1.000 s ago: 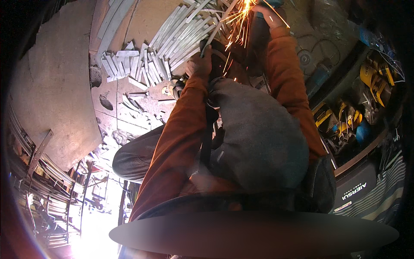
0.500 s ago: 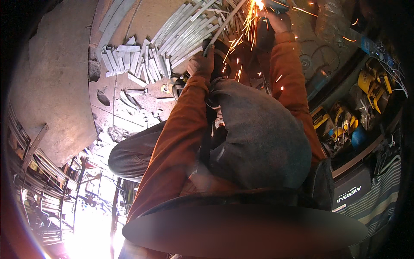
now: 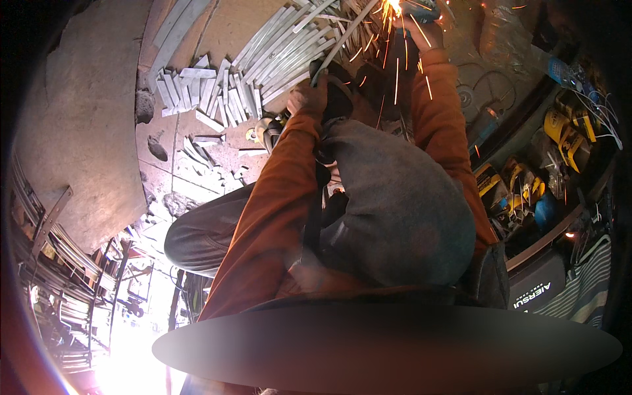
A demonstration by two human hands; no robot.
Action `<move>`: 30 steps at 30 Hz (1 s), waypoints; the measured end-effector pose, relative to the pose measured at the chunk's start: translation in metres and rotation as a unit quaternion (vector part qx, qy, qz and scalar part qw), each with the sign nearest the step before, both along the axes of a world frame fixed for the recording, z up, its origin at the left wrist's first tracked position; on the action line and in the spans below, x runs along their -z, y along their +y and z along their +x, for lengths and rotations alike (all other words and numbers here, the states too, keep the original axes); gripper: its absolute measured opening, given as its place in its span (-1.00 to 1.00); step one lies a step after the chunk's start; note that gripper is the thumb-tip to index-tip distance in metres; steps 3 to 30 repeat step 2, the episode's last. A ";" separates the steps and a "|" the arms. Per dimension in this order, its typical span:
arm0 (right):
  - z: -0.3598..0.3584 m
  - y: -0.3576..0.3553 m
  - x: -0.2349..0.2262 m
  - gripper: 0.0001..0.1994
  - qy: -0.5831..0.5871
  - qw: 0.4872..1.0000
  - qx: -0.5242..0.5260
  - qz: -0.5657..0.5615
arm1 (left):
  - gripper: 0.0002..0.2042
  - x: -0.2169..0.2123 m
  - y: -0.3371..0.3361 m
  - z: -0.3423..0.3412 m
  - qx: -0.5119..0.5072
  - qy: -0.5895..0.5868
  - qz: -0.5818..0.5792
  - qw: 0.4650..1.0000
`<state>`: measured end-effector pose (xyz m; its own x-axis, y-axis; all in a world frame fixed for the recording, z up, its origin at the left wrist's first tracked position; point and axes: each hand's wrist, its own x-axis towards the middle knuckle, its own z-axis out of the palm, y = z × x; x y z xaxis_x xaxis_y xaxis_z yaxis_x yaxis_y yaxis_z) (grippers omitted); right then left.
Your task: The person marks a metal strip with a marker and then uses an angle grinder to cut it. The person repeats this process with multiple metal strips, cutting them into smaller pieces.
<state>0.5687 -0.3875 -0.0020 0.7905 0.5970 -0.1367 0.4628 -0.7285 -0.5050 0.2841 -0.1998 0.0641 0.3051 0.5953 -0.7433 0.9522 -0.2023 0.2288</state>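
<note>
My left hand (image 3: 307, 99) is closed around the lower end of a long, narrow metal bar (image 3: 345, 41), which slants up to the right. At the top edge my right hand (image 3: 426, 34) grips a blue-grey power tool (image 3: 421, 9), apparently a grinder, cut off by the picture's edge. Bright sparks (image 3: 393, 8) burst from where the tool meets the bar's far end and scatter downward. The exact contact is lost in the glare. Both my forearms wear orange sleeves, one on either side of my bent knee.
Left of my left hand lie many cut metal strips (image 3: 283, 49) and a pile of short pieces (image 3: 187, 89). A large sheet (image 3: 92, 125) covers the far left. Yellow-and-black packages (image 3: 563, 135) fill a shelf at right. Strong white glare (image 3: 135, 355) burns at lower left.
The sparks now fan out more widely, with long streaks falling beside my right forearm. Both hands keep their grips and have hardly shifted.
</note>
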 end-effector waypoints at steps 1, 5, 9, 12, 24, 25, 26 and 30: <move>0.000 0.001 0.000 -0.61 0.071 0.993 0.068 0.066 | -0.26 0.000 0.000 0.000 -0.002 -0.004 0.002 1.000; 0.000 0.003 -0.001 -0.58 0.141 0.972 0.134 0.131 | -0.26 0.000 -0.001 0.000 -0.004 -0.009 0.004 1.000; 0.000 0.003 -0.001 -0.58 0.141 0.972 0.134 0.131 | -0.26 0.000 -0.001 0.000 -0.004 -0.009 0.004 1.000; 0.000 0.003 -0.001 -0.58 0.141 0.972 0.134 0.131 | -0.26 0.000 -0.001 0.000 -0.004 -0.009 0.004 1.000; 0.000 0.003 -0.001 -0.58 0.141 0.972 0.134 0.131 | -0.26 0.000 -0.001 0.000 -0.004 -0.009 0.004 1.000; 0.000 0.003 -0.001 -0.58 0.141 0.972 0.134 0.131 | -0.26 0.000 -0.001 0.000 -0.004 -0.009 0.004 1.000; 0.000 0.003 -0.001 -0.58 0.141 0.972 0.134 0.131 | -0.26 0.000 -0.001 0.000 -0.004 -0.009 0.004 1.000; 0.000 0.003 -0.001 -0.58 0.141 0.972 0.134 0.131 | -0.26 0.000 -0.001 0.000 -0.004 -0.009 0.004 1.000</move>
